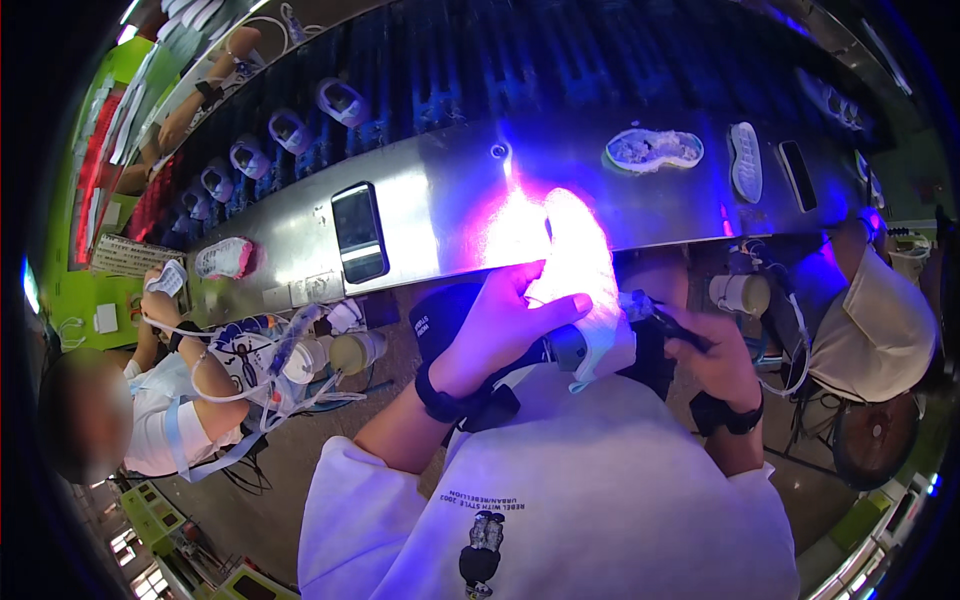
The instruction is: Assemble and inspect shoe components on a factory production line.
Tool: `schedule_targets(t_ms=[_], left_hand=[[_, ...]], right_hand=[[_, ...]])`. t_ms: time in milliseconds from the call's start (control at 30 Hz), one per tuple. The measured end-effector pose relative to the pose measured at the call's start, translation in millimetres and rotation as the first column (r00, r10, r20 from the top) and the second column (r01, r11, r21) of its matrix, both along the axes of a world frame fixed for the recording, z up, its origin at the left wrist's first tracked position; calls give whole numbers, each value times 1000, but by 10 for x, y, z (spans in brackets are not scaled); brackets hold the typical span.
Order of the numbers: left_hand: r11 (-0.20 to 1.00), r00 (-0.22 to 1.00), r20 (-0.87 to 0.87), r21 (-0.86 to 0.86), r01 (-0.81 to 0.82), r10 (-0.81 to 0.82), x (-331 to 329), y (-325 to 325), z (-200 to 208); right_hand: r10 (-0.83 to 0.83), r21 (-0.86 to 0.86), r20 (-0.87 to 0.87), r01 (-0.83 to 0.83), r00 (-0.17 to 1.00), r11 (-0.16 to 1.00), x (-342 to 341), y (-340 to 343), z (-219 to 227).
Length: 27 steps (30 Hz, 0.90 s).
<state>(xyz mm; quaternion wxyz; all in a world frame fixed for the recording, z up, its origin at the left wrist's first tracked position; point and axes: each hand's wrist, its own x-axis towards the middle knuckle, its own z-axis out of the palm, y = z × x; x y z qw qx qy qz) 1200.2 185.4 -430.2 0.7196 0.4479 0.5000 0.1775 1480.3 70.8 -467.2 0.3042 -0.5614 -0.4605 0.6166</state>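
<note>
My left hand [510, 320] grips a long white shoe part [590, 290] at its side, thumb across the front. Glare washes out much of it, so I cannot tell whether it is a sole or a whole shoe. It stands tilted at the near edge of the metal bench, close to a bright violet-white glow. My right hand [715, 355] is closed around a slim black-handled tool [680, 325]. That tool points toward the shoe part's right side; its tip is hard to make out.
On the metal bench [430, 195] lie a phone [359, 232], a sole with a rough inside [655, 150], a white sole [745, 162] and a second phone [798, 175]. Several shoes [290, 131] line the dark conveyor [450, 80] behind. A co-worker [190, 400] sits at left beside pots and hoses.
</note>
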Motion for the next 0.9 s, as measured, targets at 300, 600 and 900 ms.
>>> schedule_targets(t_ms=[300, 600, 900], left_hand=[[993, 993, 81, 70, -93, 87, -117, 42, -159], [968, 981, -40, 174, -179, 188, -55, 147, -181], [921, 924, 129, -210, -329, 360, -4, 88, -240]], right_hand=[[68, 118, 63, -75, 996, 990, -59, 518, 199], [85, 94, 192, -105, 978, 990, 17, 284, 183], [-34, 276, 358, -71, 933, 959, -79, 315, 245]])
